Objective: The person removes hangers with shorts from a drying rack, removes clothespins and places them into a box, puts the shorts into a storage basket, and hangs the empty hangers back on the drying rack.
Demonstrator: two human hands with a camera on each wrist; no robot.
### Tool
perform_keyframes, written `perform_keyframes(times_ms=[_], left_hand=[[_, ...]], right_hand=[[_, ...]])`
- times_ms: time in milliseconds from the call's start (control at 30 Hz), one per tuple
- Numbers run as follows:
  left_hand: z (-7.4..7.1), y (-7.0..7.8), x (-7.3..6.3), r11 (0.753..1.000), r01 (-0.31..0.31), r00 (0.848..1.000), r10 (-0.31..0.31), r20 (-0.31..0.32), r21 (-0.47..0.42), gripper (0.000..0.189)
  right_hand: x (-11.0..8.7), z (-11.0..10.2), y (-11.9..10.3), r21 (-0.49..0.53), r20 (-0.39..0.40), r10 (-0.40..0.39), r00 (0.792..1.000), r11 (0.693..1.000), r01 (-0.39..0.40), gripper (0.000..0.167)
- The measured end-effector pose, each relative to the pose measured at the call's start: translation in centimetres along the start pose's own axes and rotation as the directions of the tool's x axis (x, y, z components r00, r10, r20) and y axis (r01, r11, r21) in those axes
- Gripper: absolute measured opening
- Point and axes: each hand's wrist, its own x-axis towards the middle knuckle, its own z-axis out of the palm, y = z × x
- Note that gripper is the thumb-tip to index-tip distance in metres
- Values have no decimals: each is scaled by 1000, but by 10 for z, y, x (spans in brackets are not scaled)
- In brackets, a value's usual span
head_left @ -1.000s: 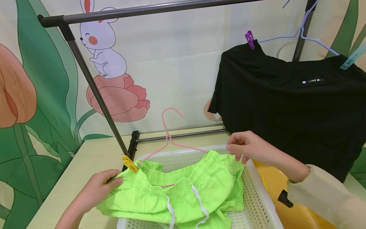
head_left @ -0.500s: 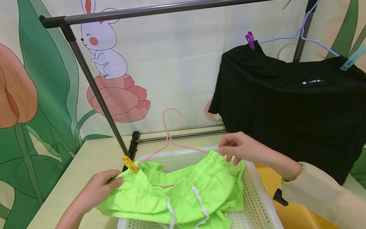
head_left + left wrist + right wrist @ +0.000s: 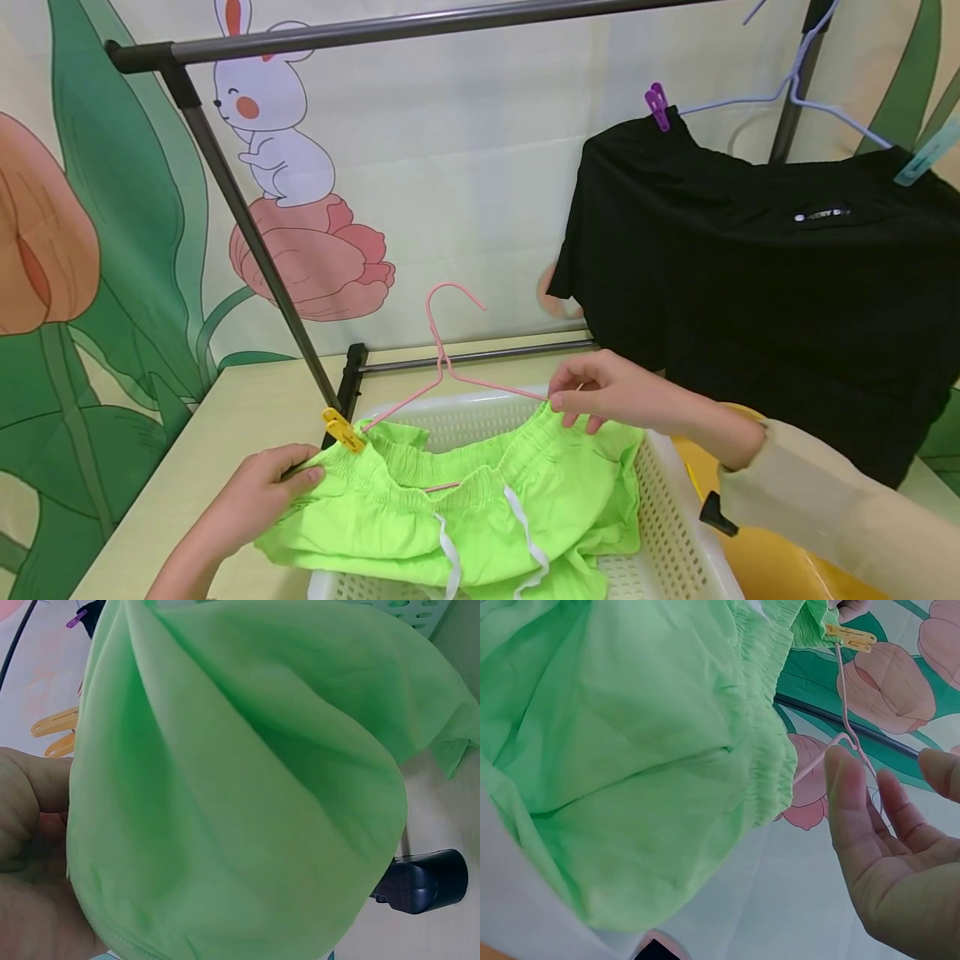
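Lime-green shorts (image 3: 390,533) with an elastic waistband and white drawstrings lie over a white basket (image 3: 675,517). A pink wire hanger (image 3: 441,367) runs into the waistband, its hook pointing up. At the waistband's left corner sits a yellow clothespin (image 3: 343,429). My left hand (image 3: 247,500) grips the shorts' left edge beside that clothespin, thumb on top; the cloth hides its other fingers. My right hand (image 3: 600,392) hovers at the waistband's right corner, where the hanger arm enters. In the right wrist view its fingers (image 3: 847,795) are loosely bent, apart from the cloth, with nothing visible between them.
A dark metal rack (image 3: 450,25) stands over the table (image 3: 225,433). Black shorts (image 3: 750,292) hang at right from a blue hanger (image 3: 757,97), with a purple clothespin (image 3: 657,107) and a light-blue clothespin (image 3: 926,154). A yellow, smooth-sided thing (image 3: 780,567) stands right of the basket.
My right hand has moved left, from beyond the right side of the green shorts to the waistband's right corner. My left hand, the shorts and the pink hanger have stayed put.
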Motion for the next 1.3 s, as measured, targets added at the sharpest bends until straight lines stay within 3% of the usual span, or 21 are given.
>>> perform_keyframes(times_ms=[300, 667, 1000, 1300], left_hand=[[-1, 0, 0, 1000, 12, 1000, -12, 11, 17, 10], [-2, 0, 0, 1000, 7, 1000, -7, 9, 14, 13], [-1, -2, 0, 1000, -8, 1000, 9, -4, 10, 7], [-1, -1, 0, 1000, 5, 1000, -5, 2, 4, 5]], right_hand=[[9, 9, -4, 5, 15, -69, 998, 998, 69, 17], [19, 22, -11, -157, -40, -167, 985, 975, 158, 12], [28, 34, -16, -188, -49, -192, 980, 966, 179, 12], [35, 44, -15, -284, -67, -265, 962, 929, 236, 16]])
